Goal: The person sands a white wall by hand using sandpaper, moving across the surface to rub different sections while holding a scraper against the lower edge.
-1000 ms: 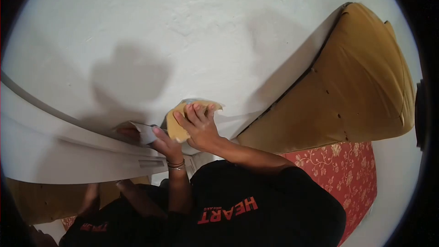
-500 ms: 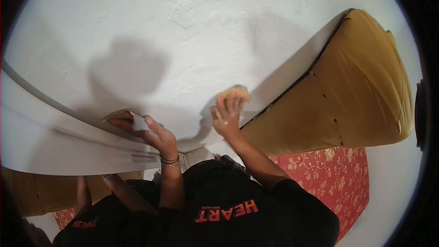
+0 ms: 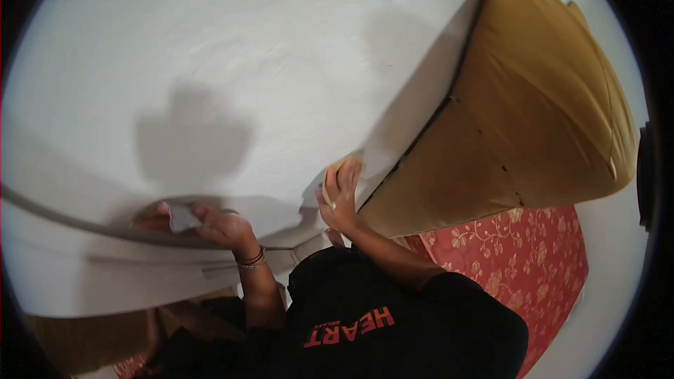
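My left hand (image 3: pixel 221 228), with bracelets at the wrist, is closed around a bent sheet (image 3: pixel 184 217). The sheet is grey-white on the visible side and looks like sandpaper. It sits low at the left, beside the white wall (image 3: pixel 295 77) and close to a long curved edge. A tan-yellow pad (image 3: pixel 328 181) is under the fingers of my right hand (image 3: pixel 342 196), which presses it against the wall. My right hand wears a ring and has whitish marks on it. The fingers hide most of the pad.
A mustard-yellow upholstered panel (image 3: pixel 519 98) stands close to the right of my right hand. Red floral fabric (image 3: pixel 505 260) lies below it. At the lower left, a pale panel (image 3: pixel 70 274) borders what looks like a reflection of me.
My left hand has moved down and slightly left with the sheet. My right hand has shifted slightly left and down with the pad. The view has tilted, and the yellow panel appears higher.
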`<state>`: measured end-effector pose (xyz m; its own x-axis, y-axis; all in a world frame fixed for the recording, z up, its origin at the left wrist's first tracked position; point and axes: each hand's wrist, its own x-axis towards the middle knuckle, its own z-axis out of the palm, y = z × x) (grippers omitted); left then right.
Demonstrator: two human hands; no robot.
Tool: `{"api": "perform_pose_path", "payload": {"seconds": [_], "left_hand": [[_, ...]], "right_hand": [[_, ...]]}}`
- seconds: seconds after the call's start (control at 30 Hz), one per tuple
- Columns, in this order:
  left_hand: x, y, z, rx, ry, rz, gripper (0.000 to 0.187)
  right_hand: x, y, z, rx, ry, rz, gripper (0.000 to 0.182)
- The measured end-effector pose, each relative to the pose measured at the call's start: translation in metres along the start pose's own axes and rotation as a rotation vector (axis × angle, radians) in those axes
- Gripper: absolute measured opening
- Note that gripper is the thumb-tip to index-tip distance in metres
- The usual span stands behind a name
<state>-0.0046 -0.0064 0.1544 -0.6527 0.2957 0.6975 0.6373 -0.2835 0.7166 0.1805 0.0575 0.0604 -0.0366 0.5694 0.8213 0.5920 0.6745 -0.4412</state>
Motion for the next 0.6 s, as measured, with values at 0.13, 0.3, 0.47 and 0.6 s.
{"api": "perform_pose_path", "payload": {"seconds": [0.13, 0.3, 0.47, 0.6], "left_hand": [[-0.039, -0.017, 0.008, 0.497, -0.058, 0.173, 0.057], [-0.034, -0.008, 0.002, 0.329, -0.066, 0.017, 0.055], [0.034, 0.039, 0.001, 0.115, 0.192, -0.221, 0.044], [-0.040, -0.075, -0.010, 1.326, -0.079, 0.274, 0.045]], "right_hand": [[0.041, 0.022, -0.026, 0.168, 0.107, 0.493, 0.054], [0.073, 0.031, -0.022, 0.627, 0.412, 1.023, 0.065], [0.006, -0.039, 0.001, 0.320, -0.045, 0.278, 0.063], [0.052, 0.021, -0.010, 0.383, 0.079, 0.752, 0.057]]}}
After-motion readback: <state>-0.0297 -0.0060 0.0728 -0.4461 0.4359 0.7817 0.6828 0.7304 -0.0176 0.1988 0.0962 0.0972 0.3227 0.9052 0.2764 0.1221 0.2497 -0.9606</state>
